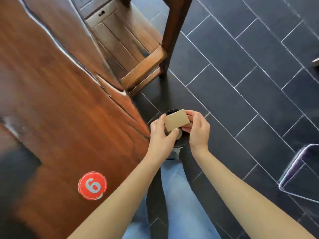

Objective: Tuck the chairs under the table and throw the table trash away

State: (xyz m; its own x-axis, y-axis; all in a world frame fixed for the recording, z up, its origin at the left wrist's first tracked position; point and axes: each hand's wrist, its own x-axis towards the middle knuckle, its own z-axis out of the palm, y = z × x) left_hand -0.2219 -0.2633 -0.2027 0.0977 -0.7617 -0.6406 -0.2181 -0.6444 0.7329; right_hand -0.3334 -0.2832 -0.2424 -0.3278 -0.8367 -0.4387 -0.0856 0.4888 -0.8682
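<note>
Arms [120, 195] out past the surface [51, 100], chair [131, 49] half under it further along. Bin [182, 143] sits off its corner. Left hand [161, 133] and right hand [198, 130] fingers [189, 112] pinch a card [177, 120] above it. An off-centre drop probably hits the floor [241, 83].

Glossy reddish wood table [57, 104] is gleaming, matt tan cardboard piece [176, 120] showing dull — dark slate-like floor tiles [241, 69] looking matt.

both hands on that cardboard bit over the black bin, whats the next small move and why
Probably just let go. The left hand and right hand pinch the cardboard piece, which appears to sit right over the opening of the dark round bin on the floor beside the table, so releasing should drop it in.
</note>
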